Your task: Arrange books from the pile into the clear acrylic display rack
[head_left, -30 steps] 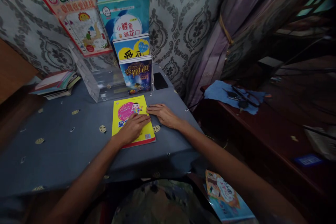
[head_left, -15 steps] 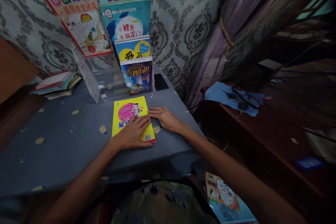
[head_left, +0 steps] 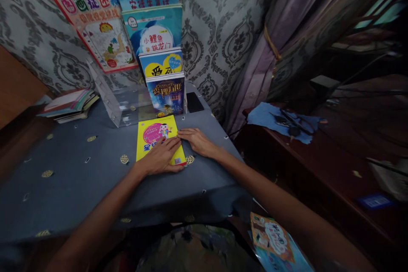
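A yellow book [head_left: 151, 133] with a pink circle and a cartoon figure on its cover lies on the cloth-covered table, just in front of the clear book stand. Across its lower right part rests my left hand [head_left: 161, 156], fingers stretched out flat, thumb by the bottom edge; the hand hides some of the title. My right hand [head_left: 197, 142] is at the book's right edge, fingers extended and their tips touching it near the left fingertips. Neither hand is wrapped round anything.
The clear stand [head_left: 111, 108] holds several upright books, including a dark blue one [head_left: 167, 95] in front. A stack of books [head_left: 68, 104] lies left, a black phone-like slab [head_left: 194, 102] right. Another book [head_left: 277, 242] is low right; a blue cloth [head_left: 264, 114] lies on the dark red furniture.
The yellow book has slid slightly away from me, closer to the stand, with both hands moving along with it. The camera view has tilted a little.
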The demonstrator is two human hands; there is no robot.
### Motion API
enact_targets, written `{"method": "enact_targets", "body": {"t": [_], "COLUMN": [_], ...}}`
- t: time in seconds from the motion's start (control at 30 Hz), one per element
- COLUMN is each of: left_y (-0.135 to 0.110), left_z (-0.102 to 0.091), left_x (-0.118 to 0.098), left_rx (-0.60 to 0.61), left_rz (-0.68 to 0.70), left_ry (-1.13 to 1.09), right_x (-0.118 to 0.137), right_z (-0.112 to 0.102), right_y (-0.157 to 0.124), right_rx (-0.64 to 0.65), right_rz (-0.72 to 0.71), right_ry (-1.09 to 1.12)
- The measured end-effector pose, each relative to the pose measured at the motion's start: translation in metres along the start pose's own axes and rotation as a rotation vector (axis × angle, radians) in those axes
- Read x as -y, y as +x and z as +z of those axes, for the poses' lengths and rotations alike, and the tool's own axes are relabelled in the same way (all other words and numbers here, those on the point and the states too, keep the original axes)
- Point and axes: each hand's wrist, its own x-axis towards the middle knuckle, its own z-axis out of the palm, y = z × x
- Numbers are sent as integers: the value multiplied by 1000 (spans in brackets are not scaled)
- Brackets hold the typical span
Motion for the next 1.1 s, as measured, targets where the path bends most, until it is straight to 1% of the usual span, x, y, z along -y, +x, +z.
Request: {"method": "enact_targets", "body": {"t": [0.1,0.3,0.5,0.9,1.0,1.1], "left_y": [1,-2,-7,-18,-20,-22], "left_z": [2,7,7,7,8,10], "left_x": [2,3,0,-21,-28,-33], "left_rx": [3,-28,-25,-135,-182,-223], "left_rz": [-5,-20,-8,48,50,47], "left_ry": [-16,-54,-70,-21,-2,24], "right_x": [-3,-10,-7,2,4,7], "right_z": [1,9,6,0,0,1], "right_y": [2,2,1,-1,-7,-18], "right_rx": [-16,-36,-44,-17,-6,1], "right_rz": [-9,-20,-5,8,-17,-54], "right_ry": [8,22,31,11,26,44]}}
